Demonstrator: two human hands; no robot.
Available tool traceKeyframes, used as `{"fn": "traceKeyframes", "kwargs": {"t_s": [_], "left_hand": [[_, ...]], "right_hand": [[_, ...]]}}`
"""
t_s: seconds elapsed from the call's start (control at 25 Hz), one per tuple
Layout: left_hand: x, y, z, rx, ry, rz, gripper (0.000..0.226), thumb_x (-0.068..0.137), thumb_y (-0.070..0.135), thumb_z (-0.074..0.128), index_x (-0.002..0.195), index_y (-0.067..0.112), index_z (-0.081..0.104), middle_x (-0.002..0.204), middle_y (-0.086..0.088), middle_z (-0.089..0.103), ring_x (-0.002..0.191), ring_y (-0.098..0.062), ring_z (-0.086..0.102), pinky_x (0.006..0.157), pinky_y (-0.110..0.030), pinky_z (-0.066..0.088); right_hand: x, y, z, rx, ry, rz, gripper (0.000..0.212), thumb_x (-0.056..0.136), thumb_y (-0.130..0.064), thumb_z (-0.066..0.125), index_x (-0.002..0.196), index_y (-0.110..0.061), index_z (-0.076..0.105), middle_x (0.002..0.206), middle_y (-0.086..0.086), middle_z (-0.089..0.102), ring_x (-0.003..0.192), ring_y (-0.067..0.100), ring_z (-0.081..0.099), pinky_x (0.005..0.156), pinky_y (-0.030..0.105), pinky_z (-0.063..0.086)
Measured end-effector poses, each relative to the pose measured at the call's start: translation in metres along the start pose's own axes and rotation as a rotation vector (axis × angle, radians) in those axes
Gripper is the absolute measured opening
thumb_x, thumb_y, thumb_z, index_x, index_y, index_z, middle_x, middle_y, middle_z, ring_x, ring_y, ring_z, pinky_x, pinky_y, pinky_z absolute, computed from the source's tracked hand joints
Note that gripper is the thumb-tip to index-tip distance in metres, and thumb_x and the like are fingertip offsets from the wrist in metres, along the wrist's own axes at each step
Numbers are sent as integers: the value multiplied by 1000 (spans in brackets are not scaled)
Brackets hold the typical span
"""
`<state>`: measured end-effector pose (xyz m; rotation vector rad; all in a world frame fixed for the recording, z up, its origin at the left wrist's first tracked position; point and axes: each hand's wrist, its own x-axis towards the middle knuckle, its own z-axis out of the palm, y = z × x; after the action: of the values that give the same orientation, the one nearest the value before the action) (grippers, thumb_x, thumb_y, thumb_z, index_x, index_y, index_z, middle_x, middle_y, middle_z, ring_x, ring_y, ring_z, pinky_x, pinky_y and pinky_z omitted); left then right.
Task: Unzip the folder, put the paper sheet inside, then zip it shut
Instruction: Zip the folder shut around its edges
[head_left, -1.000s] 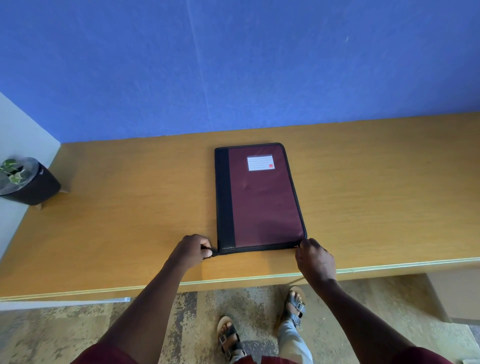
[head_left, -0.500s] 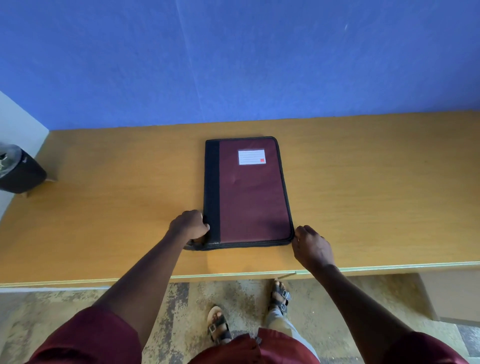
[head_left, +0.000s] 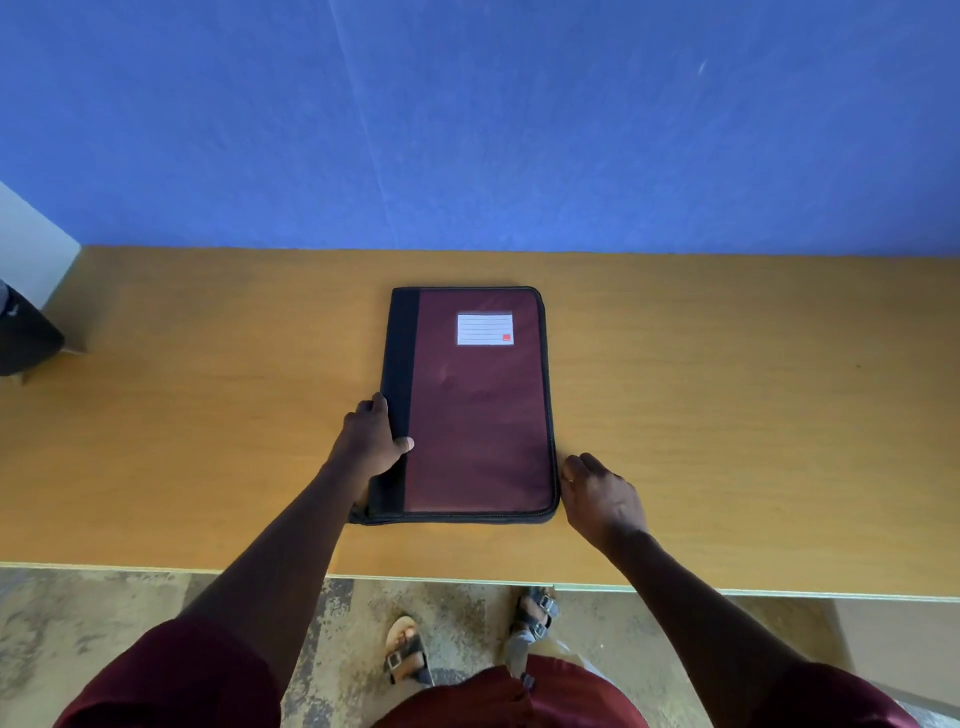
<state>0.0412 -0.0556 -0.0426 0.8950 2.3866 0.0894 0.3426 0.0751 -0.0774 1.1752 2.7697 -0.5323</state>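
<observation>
A maroon folder with a black spine strip and a white label lies flat and closed on the wooden table, its zip running around the edge. My left hand grips the spine side, thumb on top of the cover and fingers wrapped around the left edge. My right hand rests on the table against the folder's lower right corner, fingers loosely curled and holding nothing. No paper sheet is in view.
A dark pot sits at the table's far left edge. A blue wall rises right behind the table. The table's front edge runs just below my hands, with floor and my sandalled feet under it.
My left hand has moved from the folder's lower left corner up along the spine and now clasps that edge. My right hand stays by the lower right corner.
</observation>
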Motion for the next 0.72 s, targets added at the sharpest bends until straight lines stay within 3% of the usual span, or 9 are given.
{"fn": "traceKeyframes", "kwargs": {"t_s": [0.2,0.32,0.56,0.72], "left_hand": [[-2,9,8,-27,23,-45,88,94,31,64,156,6,6,154,-15,33,137,-37,33,103,-46,43],[-2,11,11,-7,37,-58,89,93,29,65,155,6,6,154,-13,34,136,-37,33,99,-46,45],[8,15,4,75,-14,-36,100,93,27,66,156,11,-9,166,-5,4,139,-38,25,101,-45,45],[8,11,5,67,-7,-4,102,92,27,68,156,12,-10,166,-4,0,140,-38,23,104,-45,44]], "right_hand": [[15,11,-13,-8,-65,-75,14,93,-23,48,106,-20,53,102,1,57,78,32,66,61,41,55],[23,17,-19,66,-105,-117,13,96,-30,47,99,-21,57,100,0,60,80,28,64,65,37,53],[17,12,-13,-14,-68,-111,12,92,-24,53,102,-19,57,99,-2,58,75,26,65,57,35,51],[16,10,-12,-65,-64,-108,17,86,-14,57,103,-16,56,100,0,57,71,24,63,53,35,49]]}}
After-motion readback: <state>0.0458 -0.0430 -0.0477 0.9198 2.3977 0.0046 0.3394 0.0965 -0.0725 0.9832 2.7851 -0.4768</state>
